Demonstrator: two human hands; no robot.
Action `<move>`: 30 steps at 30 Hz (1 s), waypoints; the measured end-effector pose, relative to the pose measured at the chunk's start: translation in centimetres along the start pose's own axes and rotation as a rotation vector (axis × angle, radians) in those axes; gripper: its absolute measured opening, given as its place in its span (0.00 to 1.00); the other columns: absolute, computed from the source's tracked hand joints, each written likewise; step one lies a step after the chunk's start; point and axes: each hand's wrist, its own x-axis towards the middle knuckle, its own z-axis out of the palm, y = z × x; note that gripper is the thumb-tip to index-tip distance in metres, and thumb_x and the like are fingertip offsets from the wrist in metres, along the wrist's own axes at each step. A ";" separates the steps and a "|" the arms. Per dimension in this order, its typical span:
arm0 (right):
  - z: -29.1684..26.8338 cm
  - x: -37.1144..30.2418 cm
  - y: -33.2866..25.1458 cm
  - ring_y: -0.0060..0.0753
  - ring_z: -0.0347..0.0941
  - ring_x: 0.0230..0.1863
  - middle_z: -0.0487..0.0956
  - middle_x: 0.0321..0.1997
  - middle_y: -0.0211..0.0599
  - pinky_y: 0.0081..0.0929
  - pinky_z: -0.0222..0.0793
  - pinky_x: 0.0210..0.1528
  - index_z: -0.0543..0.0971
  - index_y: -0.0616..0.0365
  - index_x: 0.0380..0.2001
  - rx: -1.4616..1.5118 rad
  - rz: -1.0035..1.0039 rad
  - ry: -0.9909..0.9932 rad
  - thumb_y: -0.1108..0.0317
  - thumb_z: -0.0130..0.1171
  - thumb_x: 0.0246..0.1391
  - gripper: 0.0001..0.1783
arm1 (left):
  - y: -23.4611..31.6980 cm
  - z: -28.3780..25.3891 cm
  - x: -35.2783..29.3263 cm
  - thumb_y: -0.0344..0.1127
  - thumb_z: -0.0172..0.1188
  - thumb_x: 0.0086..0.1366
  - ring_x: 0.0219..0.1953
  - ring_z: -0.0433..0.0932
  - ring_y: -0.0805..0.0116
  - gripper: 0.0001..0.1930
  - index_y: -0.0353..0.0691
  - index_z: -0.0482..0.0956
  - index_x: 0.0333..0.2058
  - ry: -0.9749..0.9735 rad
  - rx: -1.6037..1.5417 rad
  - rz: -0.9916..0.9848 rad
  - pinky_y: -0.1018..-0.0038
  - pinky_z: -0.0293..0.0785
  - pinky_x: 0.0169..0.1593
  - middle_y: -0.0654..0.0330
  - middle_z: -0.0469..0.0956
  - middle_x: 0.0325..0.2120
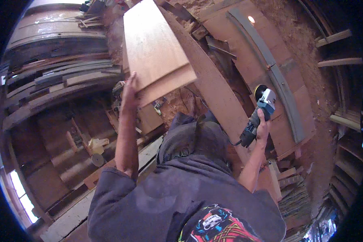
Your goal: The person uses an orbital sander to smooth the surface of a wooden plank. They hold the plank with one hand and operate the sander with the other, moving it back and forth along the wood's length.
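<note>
In front of me, left of centre, a pale wooden panel (155, 44) slants away, with a step across its near end. My left hand (130, 92) grips its left edge near the close corner, fingers lying along the side; the thumb is hard to make out. My right hand (263, 128) is wrapped round the body of a blue and black angle grinder (255, 121). The grinder is held up to the right, well apart from the panel. Its round disc (260, 92), yellowish at the rim, points away from me.
A long plank (218, 88) runs beneath and right of the panel. Farther right, a curved grey wooden strip (284, 86) lies on brown boards (302, 99). Stacked timber (64, 82) and a loose disc (97, 160) are at left. Sawdust (294, 40) covers the ground.
</note>
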 end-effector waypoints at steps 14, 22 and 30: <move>-0.3 -0.8 -1.0 0.34 0.83 0.31 0.84 0.36 0.38 0.35 0.84 0.40 0.79 0.62 0.50 -0.095 -0.023 -0.046 0.47 0.72 0.61 0.29 | -16.5 14.3 -3.7 0.49 0.69 0.67 0.52 0.82 0.50 0.35 0.35 0.70 0.65 -0.100 0.415 0.453 0.57 0.79 0.56 0.45 0.79 0.51; 1.6 -0.8 -1.1 0.36 0.85 0.35 0.84 0.38 0.41 0.34 0.83 0.38 0.79 0.63 0.50 0.278 0.156 -0.165 0.49 0.71 0.61 0.28 | -18.9 19.2 -16.5 0.51 0.81 0.52 0.47 0.84 0.54 0.41 0.40 0.76 0.62 -1.091 0.693 0.735 0.60 0.81 0.54 0.51 0.79 0.47; 1.8 -0.7 -0.9 0.38 0.84 0.35 0.83 0.38 0.41 0.34 0.83 0.38 0.77 0.61 0.50 0.345 0.197 -0.157 0.47 0.69 0.61 0.28 | -18.2 19.4 -16.9 0.47 0.83 0.47 0.47 0.84 0.53 0.42 0.40 0.75 0.59 -1.121 0.684 0.745 0.60 0.81 0.53 0.52 0.78 0.47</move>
